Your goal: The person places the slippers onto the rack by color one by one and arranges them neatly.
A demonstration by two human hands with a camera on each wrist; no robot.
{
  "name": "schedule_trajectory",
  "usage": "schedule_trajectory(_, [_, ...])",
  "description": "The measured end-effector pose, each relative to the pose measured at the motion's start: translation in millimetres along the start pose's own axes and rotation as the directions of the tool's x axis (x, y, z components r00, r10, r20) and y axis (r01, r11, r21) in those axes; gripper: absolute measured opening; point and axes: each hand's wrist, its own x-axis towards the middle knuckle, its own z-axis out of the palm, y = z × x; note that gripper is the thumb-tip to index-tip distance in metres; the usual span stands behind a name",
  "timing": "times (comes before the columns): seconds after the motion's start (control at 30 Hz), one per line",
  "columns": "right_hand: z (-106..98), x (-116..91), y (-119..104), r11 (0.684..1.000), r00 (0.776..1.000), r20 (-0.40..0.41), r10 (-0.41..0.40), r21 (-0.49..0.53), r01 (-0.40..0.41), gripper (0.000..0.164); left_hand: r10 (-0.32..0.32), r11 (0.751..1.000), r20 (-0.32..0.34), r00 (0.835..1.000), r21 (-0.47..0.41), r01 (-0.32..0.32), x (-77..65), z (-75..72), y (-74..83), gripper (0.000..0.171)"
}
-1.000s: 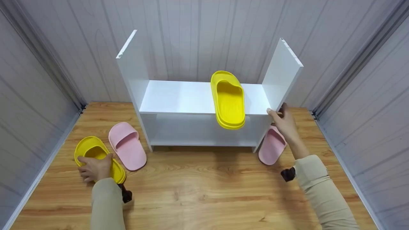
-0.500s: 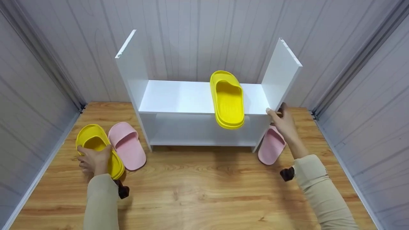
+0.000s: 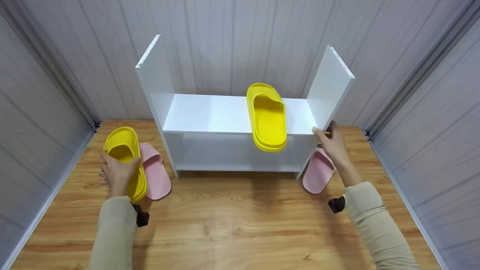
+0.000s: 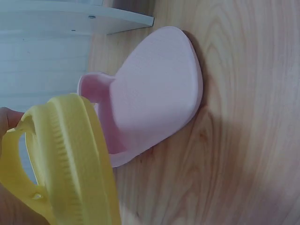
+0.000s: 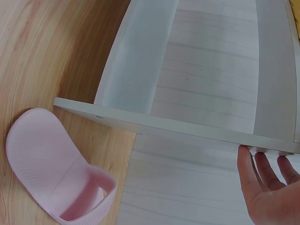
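My left hand (image 3: 119, 170) grips a yellow slipper (image 3: 122, 141) by its side edges, at the left of the white shelf. In the left wrist view this yellow slipper (image 4: 77, 154) is seen edge-on, tilted over a pink slipper (image 4: 154, 79) that lies on the floor. At the shelf's right side my right hand (image 3: 335, 147) holds the side panel (image 3: 332, 86), thumb at its front edge; fingertips (image 5: 244, 152) meet the panel's outer face in the right wrist view. A second yellow slipper (image 3: 269, 122) rests on the upper board, its heel jutting past the front edge.
The two-level white shelf (image 3: 204, 112) stands against the back wall (image 3: 210, 45), its side panels rising above the upper board. Another pink slipper (image 3: 318, 173) lies by its right side, below my right hand. Walls close in left and right of the wooden floor (image 3: 240, 221).
My left hand has moved the yellow slipper forward and slightly right, turning it straighter, so it now overlaps the left pink slipper. The right hand stays on the panel.
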Motion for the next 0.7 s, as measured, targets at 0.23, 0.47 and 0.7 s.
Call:
schedule_trajectory(0.23, [-0.1, 0.7, 0.6, 1.0, 1.0, 0.007, 0.005, 0.017, -0.005, 0.06, 0.082, 0.996, 0.058, 0.995, 0.042, -0.084, 0.3, -2.6, 5.5, 0.1])
schedule_trajectory(0.47, [-0.8, 0.7, -0.4, 1.0, 1.0, 0.002, 0.016, 0.019, -0.016, 0.061, 0.151, 0.984, 0.118, 0.982, 0.073, -0.16, -0.8, -8.0, 7.8, 0.101])
schedule_trajectory(0.7, [-2.3, 0.2, 0.4, 1.0, 1.0, -0.004, 0.015, 0.011, -0.015, 0.062, 0.188, 0.972, 0.169, 0.967, 0.111, -0.208, -0.5, -9.8, 7.2, 0.101])
